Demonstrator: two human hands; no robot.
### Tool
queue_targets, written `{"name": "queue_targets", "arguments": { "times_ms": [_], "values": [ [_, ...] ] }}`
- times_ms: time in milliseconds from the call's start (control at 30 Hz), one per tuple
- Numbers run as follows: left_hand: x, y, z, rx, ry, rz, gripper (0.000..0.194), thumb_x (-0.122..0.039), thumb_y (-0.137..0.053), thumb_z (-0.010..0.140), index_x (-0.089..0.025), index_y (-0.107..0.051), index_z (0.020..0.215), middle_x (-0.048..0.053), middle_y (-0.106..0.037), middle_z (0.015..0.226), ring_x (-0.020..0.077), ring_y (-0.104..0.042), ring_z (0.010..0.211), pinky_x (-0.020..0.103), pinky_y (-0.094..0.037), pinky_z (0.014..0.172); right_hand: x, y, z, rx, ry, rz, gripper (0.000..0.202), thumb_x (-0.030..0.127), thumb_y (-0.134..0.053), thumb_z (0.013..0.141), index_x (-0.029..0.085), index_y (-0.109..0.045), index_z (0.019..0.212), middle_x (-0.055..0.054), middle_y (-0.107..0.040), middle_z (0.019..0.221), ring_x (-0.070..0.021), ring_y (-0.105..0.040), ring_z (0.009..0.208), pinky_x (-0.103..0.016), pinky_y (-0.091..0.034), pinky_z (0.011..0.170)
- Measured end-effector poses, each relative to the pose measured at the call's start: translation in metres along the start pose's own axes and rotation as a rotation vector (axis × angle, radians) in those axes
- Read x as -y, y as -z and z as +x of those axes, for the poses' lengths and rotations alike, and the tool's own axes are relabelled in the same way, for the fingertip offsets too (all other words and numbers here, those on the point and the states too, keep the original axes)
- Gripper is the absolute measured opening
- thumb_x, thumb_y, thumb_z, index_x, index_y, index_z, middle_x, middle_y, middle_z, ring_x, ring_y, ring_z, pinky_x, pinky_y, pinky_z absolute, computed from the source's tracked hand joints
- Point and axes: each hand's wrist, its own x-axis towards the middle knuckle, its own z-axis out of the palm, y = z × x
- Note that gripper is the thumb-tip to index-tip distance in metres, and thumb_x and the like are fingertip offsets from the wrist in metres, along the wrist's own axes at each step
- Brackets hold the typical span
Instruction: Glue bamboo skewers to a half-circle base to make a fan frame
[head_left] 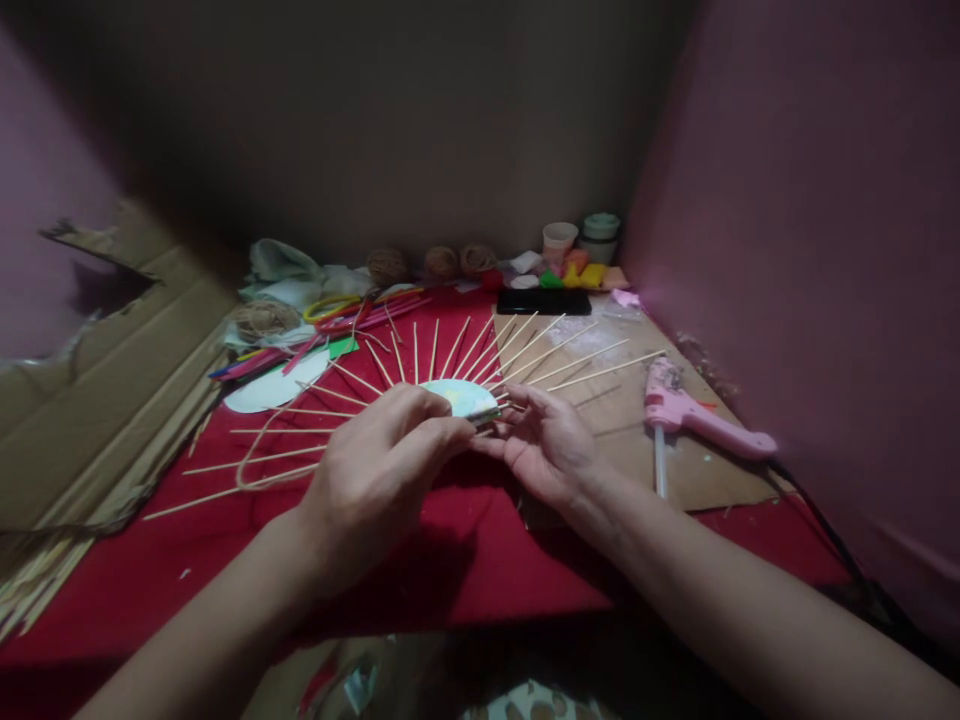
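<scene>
A pale half-round disc point(465, 398) lies at the middle of the view, with many thin wooden sticks point(415, 350) fanning out from it to the left, back and right. My left hand point(375, 460) is closed on the disc from the left, thumb and fingers near its front edge. My right hand point(541, 440) is at the disc's right end, its fingers bent around the stick ends there; its fingertips are partly hidden. A loop of twine point(255, 450) lies across the left sticks.
A pink glue gun point(694, 420) rests on a cardboard sheet point(720, 475) at right, its cord trailing right. Behind are a black phone point(544, 301), twine balls point(441, 263), cups point(560, 240) and scissors point(330, 308). A white oval point(276, 388) lies at left on the red cloth point(480, 560).
</scene>
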Motion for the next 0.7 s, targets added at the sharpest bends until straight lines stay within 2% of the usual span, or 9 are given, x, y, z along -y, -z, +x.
{"name": "queue_targets", "arguments": {
  "times_ms": [67,133,300,467,633,700],
  "values": [
    [-0.001,-0.001,0.001,-0.056,-0.149,0.065,0.01,-0.013,-0.054,0.088,-0.015,-0.063,0.092,0.004,-0.061,0.085,0.0125,-0.056,0.074,0.023,-0.046,0.064,0.0,0.001,0.0,-0.001,-0.01,-0.012,0.019,0.013,-0.048,0.079,0.015,-0.06,0.064,-0.003,-0.063,0.06,-0.0147,-0.06,0.061,-0.038,-0.058,0.071],
    [-0.001,-0.004,0.001,-0.095,-0.212,0.096,0.01,-0.01,-0.057,0.086,-0.013,-0.064,0.093,0.007,-0.063,0.087,0.0133,-0.058,0.078,0.024,-0.048,0.066,-0.001,0.002,0.0,0.005,-0.005,-0.023,0.013,0.013,-0.053,0.076,0.015,-0.062,0.067,-0.002,-0.063,0.061,-0.0143,-0.06,0.061,-0.036,-0.057,0.07],
    [0.003,-0.013,-0.002,-0.125,-0.221,0.093,0.012,-0.008,-0.059,0.084,-0.014,-0.063,0.094,0.007,-0.066,0.087,0.0155,-0.061,0.08,0.027,-0.051,0.07,-0.004,0.002,-0.002,0.052,0.014,0.001,0.008,0.008,-0.059,0.068,0.014,-0.062,0.064,-0.001,-0.065,0.066,-0.0135,-0.06,0.063,-0.038,-0.056,0.077],
    [0.005,-0.017,-0.004,-0.139,-0.27,0.146,0.016,-0.009,-0.058,0.084,-0.016,-0.061,0.099,0.008,-0.066,0.089,0.0166,-0.06,0.079,0.03,-0.051,0.068,-0.003,0.001,-0.004,0.06,0.002,0.005,0.011,0.008,-0.055,0.068,0.015,-0.062,0.061,-0.001,-0.064,0.062,-0.0134,-0.059,0.06,-0.039,-0.055,0.079],
    [0.006,-0.017,-0.005,-0.123,-0.276,0.16,0.018,-0.005,-0.061,0.081,-0.014,-0.061,0.096,0.009,-0.067,0.087,0.0168,-0.058,0.076,0.03,-0.049,0.066,-0.002,0.002,-0.002,0.116,0.009,0.029,0.015,0.003,-0.053,0.065,0.015,-0.059,0.057,0.006,-0.057,0.052,-0.0043,-0.04,0.039,-0.038,-0.054,0.081],
    [0.006,-0.017,-0.005,-0.121,-0.268,0.16,0.017,-0.004,-0.062,0.08,-0.013,-0.061,0.095,0.009,-0.067,0.085,0.0168,-0.058,0.075,0.03,-0.048,0.065,-0.003,0.004,-0.001,0.149,0.019,0.017,0.015,0.001,-0.053,0.062,0.014,-0.058,0.056,0.006,-0.056,0.051,-0.0034,-0.038,0.039,-0.036,-0.054,0.078]
  ]
}}
